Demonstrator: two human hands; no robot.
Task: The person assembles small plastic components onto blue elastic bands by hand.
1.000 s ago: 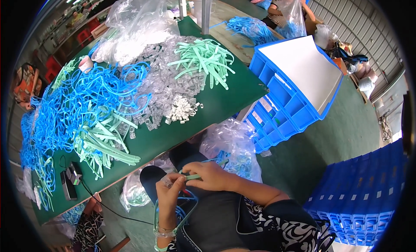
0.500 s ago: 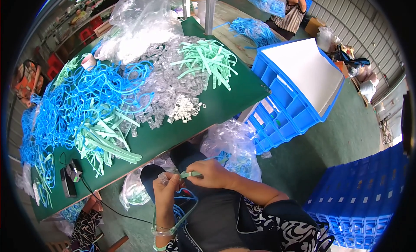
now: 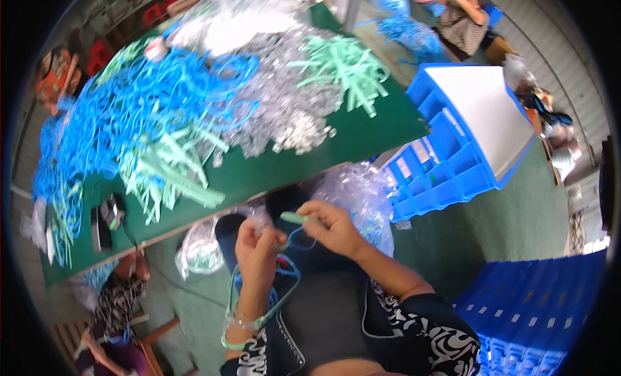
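Note:
Above my lap, my right hand [image 3: 333,226] pinches a mint-green strap [image 3: 294,217], its free end pointing left. A thin blue cord [image 3: 299,241] loops below those fingers toward my left hand [image 3: 257,248]. My left hand is closed with fingertips together, and a small clear plastic piece [image 3: 260,223] shows blurred at its top; what else it grips is hidden. Green and blue strap loops [image 3: 292,289] hang round my left wrist and forearm. The hands are a short way apart.
The green table [image 3: 252,179] ahead bears piles of blue cords [image 3: 149,104], mint-green straps [image 3: 349,69], clear plastic pieces [image 3: 278,72] and small white pieces [image 3: 303,134]. Blue crates [image 3: 446,150] stand right of it, more crates [image 3: 537,305] at lower right. Two people sit nearby.
My hands have drawn apart, the right one rising up and right with the green strap. The blue cord now shows between them. The whole view has shifted, and the table appears higher and farther right.

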